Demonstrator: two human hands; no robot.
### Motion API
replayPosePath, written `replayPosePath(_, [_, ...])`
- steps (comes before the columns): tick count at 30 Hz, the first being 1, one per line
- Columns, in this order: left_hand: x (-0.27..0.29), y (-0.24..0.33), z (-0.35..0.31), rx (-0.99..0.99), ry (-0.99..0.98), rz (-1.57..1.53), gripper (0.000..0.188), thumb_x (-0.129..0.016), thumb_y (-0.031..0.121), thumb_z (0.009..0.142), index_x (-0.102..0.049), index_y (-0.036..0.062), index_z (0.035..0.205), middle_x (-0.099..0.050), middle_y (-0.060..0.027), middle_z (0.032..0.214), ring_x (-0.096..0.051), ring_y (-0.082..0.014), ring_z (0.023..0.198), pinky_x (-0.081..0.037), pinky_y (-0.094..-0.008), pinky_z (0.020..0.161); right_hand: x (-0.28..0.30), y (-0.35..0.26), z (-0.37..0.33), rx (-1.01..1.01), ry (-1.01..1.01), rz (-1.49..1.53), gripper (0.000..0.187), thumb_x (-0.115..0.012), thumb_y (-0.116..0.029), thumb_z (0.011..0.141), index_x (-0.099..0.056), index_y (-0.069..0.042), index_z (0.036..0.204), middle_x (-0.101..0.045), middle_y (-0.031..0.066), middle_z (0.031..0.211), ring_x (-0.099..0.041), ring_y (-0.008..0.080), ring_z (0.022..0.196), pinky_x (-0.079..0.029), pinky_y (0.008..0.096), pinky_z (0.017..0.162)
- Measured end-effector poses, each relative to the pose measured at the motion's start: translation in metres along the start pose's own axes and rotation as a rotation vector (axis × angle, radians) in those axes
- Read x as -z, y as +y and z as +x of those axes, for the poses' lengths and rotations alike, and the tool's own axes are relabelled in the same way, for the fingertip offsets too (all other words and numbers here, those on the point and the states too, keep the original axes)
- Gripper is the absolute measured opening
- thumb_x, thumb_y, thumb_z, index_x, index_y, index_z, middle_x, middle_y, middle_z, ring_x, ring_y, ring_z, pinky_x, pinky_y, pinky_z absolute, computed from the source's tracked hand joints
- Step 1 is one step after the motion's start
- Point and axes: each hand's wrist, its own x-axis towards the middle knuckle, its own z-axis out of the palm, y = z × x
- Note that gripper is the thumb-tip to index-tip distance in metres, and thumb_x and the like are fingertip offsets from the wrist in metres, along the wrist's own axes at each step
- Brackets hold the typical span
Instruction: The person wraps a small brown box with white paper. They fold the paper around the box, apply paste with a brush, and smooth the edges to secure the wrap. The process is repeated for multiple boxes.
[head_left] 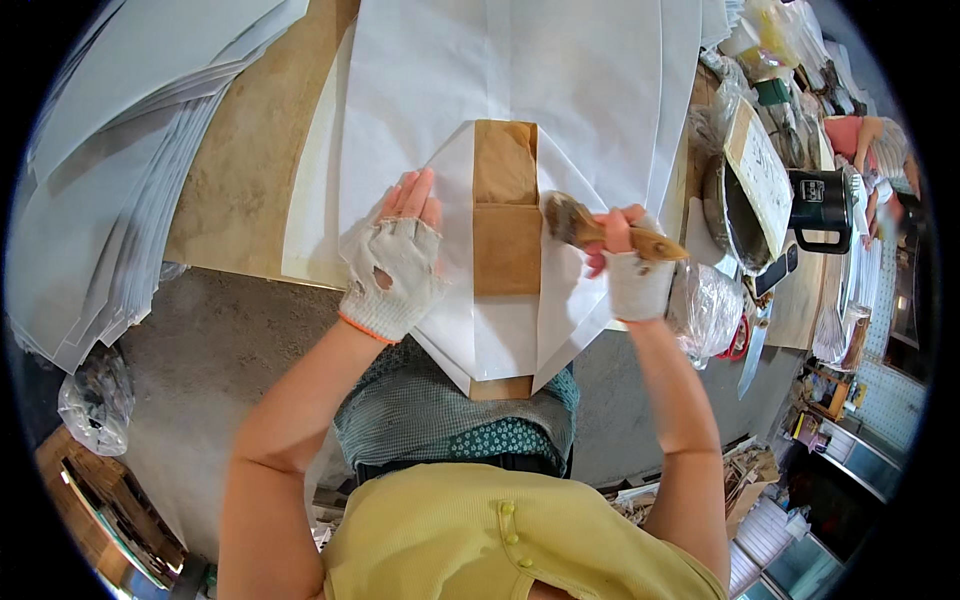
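A large white paper bag (420, 90) lies on the table, its near end folded into a flattened, pointed shape with a brown paper strip (507, 250) showing down the middle. My left hand (397, 255), in a worn white fingerless glove with a hole in it, rests flat with fingers stretched on the left folded flap. A wooden-handled brush (655, 243) is in my right hand (630, 255), which wears a similar glove. Its dark bristles touch or hover just over the right flap, close to the brown strip; I cannot tell which.
Stacked white paper sheets (120, 190) overhang the table's left side. To the right stand a pot (738, 215) with a board across it, a dark mug (822, 208), a phone (776, 270), a knife (755, 345) and red-handled scissors (737, 340) by a clear plastic bag (703, 310). Another person (880, 150) sits far right.
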Motion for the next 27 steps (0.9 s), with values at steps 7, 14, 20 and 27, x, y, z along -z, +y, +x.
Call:
replayPosePath(7, [-0.011, 0.001, -0.006, 0.241, 0.038, -0.191, 0.059, -0.066, 0.004, 0.072, -0.049, -0.0098, 0.127, -0.046, -0.0241, 0.140, -0.051, -0.0417, 0.128, -0.045, -0.0479, 0.105, -0.042, -0.039, 0.078, -0.136, -0.282, 0.075, 0.028, -0.061, -0.029, 0.094, -0.064, -0.002, 0.090, -0.061, 0.0081, 0.059, -0.059, 0.0157, 0.047, -0.046, 0.0286, 0.042])
replayPosePath(14, [-0.001, 0.002, -0.002, 0.165, 0.042, -0.107, 0.054, -0.063, 0.002, 0.074, -0.051, -0.0100, 0.125, -0.047, -0.0221, 0.137, -0.050, -0.0416, 0.126, -0.048, -0.0448, 0.100, -0.072, -0.027, 0.055, 1.050, -0.330, -0.723, 0.010, -0.067, -0.015, 0.085, -0.059, -0.011, 0.080, -0.057, 0.0067, 0.064, -0.060, 0.0242, 0.055, -0.047, 0.0323, 0.049])
replayPosePath(20, [-0.013, 0.014, 0.005, 0.459, 0.070, -0.644, 0.060, -0.056, -0.001, 0.079, -0.045, -0.0036, 0.138, -0.049, -0.0175, 0.138, -0.049, -0.0351, 0.128, -0.044, -0.0402, 0.104, -0.050, -0.011, 0.070, 1.484, -0.340, -1.106, 0.013, -0.074, -0.024, 0.080, -0.065, -0.016, 0.087, -0.064, 0.0013, 0.089, -0.062, 0.0216, 0.083, -0.052, 0.0338, 0.072])
replayPosePath(27, [-0.002, 0.015, 0.005, 0.195, 0.030, -0.083, 0.055, -0.052, -0.003, 0.082, -0.046, -0.0055, 0.137, -0.046, -0.0191, 0.143, -0.047, -0.0378, 0.131, -0.040, -0.0431, 0.109, 0.157, 0.023, -0.004, 0.743, 0.456, -1.322, 0.039, -0.063, -0.019, 0.093, -0.061, -0.007, 0.131, -0.065, 0.0122, 0.103, -0.060, 0.0244, 0.080, -0.050, 0.0337, 0.073])
